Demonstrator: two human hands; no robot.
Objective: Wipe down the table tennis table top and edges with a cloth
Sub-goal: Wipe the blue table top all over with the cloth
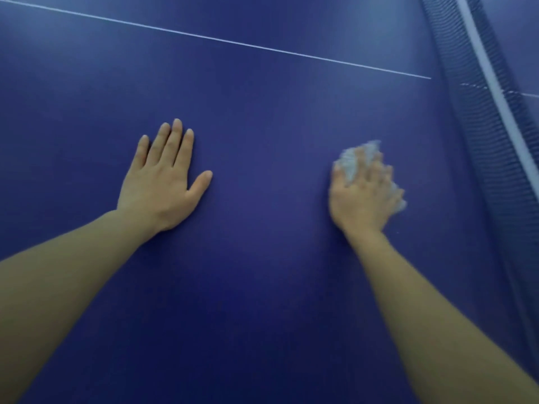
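Observation:
The blue table tennis table top [262,118] fills the view. My left hand [163,182] lies flat on it, fingers straight and together, thumb spread. My right hand [364,193] is blurred and holds a crumpled white cloth [354,161] against the surface, a short way left of the net. The cloth shows past the fingertips and at the hand's right side; most of it is hidden under the hand.
The dark net [472,118] with its white top band [493,83] runs down the right side. A thin white centre line [221,39] crosses the table beyond both hands. More blue table shows past the net at the top right.

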